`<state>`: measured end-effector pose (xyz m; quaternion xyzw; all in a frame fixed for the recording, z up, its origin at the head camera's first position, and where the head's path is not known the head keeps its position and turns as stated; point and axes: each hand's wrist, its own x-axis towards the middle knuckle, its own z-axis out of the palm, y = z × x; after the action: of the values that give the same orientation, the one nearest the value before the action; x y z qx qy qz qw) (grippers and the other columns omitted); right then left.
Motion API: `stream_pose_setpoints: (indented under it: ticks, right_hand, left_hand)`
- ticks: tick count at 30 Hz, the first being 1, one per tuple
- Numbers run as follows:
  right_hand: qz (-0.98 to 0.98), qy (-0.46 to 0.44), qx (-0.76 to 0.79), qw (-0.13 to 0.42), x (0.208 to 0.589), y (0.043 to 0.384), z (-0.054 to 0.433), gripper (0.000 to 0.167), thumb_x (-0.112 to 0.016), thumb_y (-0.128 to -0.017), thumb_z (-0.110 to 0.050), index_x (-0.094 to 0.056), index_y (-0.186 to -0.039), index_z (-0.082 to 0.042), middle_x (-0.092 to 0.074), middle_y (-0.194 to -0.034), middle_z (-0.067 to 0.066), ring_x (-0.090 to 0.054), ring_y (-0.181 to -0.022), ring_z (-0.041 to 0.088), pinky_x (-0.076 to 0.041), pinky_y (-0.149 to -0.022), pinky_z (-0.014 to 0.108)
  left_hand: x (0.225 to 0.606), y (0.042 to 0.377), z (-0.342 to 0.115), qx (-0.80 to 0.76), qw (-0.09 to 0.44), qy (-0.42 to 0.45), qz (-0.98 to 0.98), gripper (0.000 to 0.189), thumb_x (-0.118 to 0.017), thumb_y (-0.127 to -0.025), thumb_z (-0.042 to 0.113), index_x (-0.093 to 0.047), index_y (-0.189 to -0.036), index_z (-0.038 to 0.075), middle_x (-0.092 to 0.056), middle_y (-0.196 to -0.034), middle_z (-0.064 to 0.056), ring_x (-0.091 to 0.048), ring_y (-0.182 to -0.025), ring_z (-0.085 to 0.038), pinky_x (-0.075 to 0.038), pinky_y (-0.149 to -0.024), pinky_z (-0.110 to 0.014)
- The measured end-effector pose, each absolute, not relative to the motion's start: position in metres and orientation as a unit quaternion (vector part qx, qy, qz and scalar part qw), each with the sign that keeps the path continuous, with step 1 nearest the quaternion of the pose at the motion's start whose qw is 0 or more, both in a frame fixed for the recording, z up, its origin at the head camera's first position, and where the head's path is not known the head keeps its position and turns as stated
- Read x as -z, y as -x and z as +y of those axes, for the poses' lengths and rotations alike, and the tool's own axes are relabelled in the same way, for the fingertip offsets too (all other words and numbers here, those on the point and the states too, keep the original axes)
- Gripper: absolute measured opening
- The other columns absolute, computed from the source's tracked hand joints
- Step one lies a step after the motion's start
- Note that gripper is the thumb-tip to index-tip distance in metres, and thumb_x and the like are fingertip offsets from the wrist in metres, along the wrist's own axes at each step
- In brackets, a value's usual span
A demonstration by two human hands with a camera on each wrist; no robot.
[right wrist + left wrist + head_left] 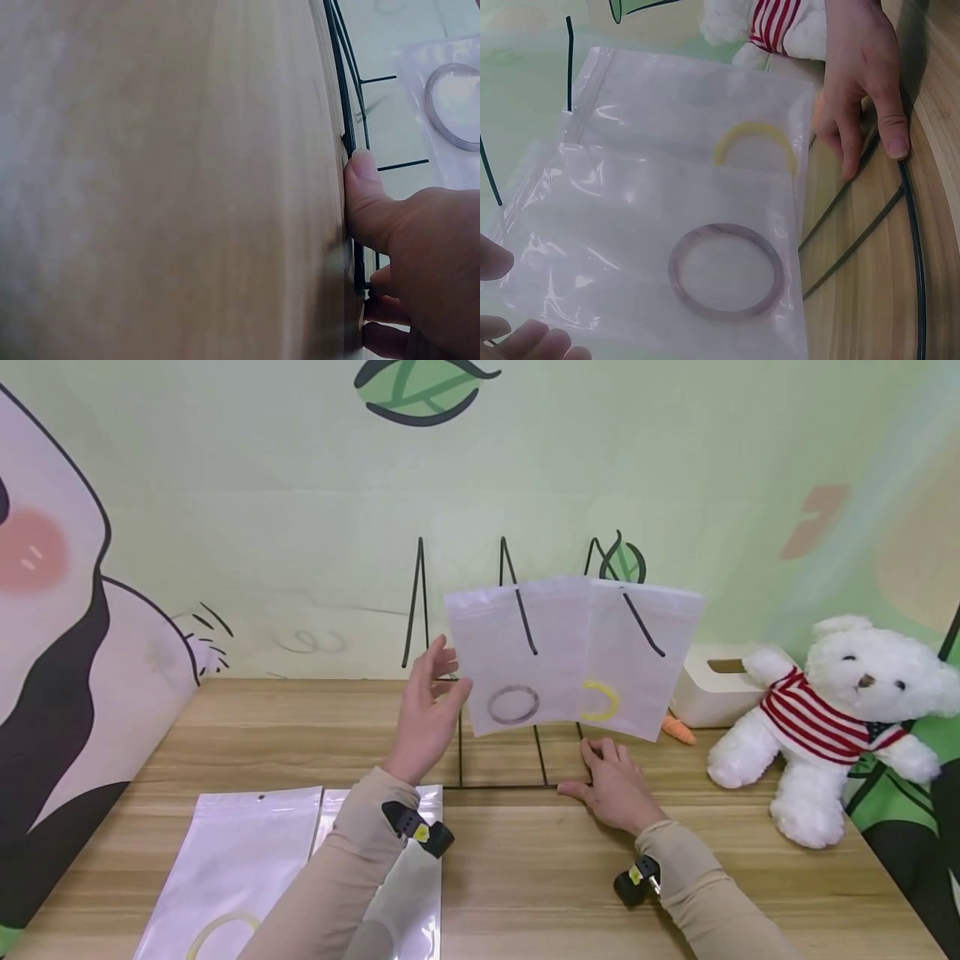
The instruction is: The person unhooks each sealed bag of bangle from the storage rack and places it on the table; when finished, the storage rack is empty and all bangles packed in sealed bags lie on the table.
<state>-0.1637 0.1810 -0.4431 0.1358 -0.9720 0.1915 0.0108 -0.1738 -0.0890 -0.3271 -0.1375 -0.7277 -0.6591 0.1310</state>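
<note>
A translucent zip bag with a greyish-purple ring (pixel 513 704) hangs on the middle prong of a black wire rack (pixel 495 787). Beside it, on the right prong, hangs a bag with a yellow ring (pixel 600 702), partly overlapped by the first. My left hand (pixel 427 718) is at the left edge of the purple-ring bag, fingers spread and loosely bent; whether it touches the bag I cannot tell. Low at the right, my right hand (pixel 618 785) holds the rack's base, thumb (pixel 364 176) on the front wire and fingers behind it.
Two more bags lie on the table at front left: one bag (pixel 247 843) has a pale yellow ring, and my left forearm partly covers the other (pixel 420 893). To the right are a white teddy bear (pixel 840 718), a white tissue box (pixel 712 693) and an orange carrot-shaped object (pixel 678 730).
</note>
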Motion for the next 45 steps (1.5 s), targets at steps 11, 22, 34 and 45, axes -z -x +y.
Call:
stream_pose_setpoints:
  ticks: [11, 22, 34, 45]
  right_hand:
    - [-0.971, -0.137, -0.196, 0.009, 0.4430, 0.1629, 0.1807, 0.083, -0.064, -0.090, -0.048, -0.036, -0.146, 0.007, -0.041, -0.139, 0.022, -0.037, -0.120, 0.038, -0.036, -0.093, 0.054]
    - [-0.971, -0.140, -0.191, 0.026, 0.4450, 0.1625, 0.1804, 0.083, -0.067, -0.088, -0.046, -0.039, -0.143, 0.009, -0.043, -0.136, 0.024, -0.038, -0.123, 0.040, -0.039, -0.096, 0.056]
    - [-0.973, -0.132, -0.191, 0.019, 0.4447, 0.1622, 0.1800, 0.082, -0.067, -0.088, -0.047, -0.039, -0.144, 0.007, -0.042, -0.139, 0.023, -0.033, -0.128, 0.040, -0.038, -0.093, 0.059]
    - [-0.971, -0.142, -0.189, 0.027, 0.4426, 0.1629, 0.1805, 0.082, -0.067, -0.088, -0.047, -0.039, -0.143, 0.008, -0.043, -0.136, 0.023, -0.037, -0.123, 0.041, -0.038, -0.092, 0.057]
  left_hand:
    - [0.3241, 0.1733, -0.0853, 0.633, 0.137, 0.135, -0.750, 0.040, -0.059, -0.094, 0.012, -0.049, -0.132, 0.004, -0.054, -0.116, -0.010, -0.052, -0.107, -0.022, -0.042, -0.096, -0.043]
    - [0.3218, 0.1736, -0.0834, 0.612, 0.149, 0.135, -0.764, 0.030, -0.057, -0.095, 0.013, -0.058, -0.122, 0.000, -0.062, -0.108, -0.011, -0.057, -0.101, -0.022, -0.047, -0.090, -0.039]
    - [0.3203, 0.1744, -0.0826, 0.597, 0.169, 0.121, -0.775, 0.022, -0.058, -0.097, 0.013, -0.068, -0.111, 0.000, -0.068, -0.104, -0.012, -0.066, -0.091, -0.024, -0.054, -0.081, -0.038]
    - [0.3175, 0.1743, -0.0821, 0.581, 0.181, 0.119, -0.785, 0.017, -0.060, -0.096, 0.011, -0.069, -0.103, -0.002, -0.071, -0.094, -0.013, -0.067, -0.081, -0.023, -0.052, -0.065, -0.029]
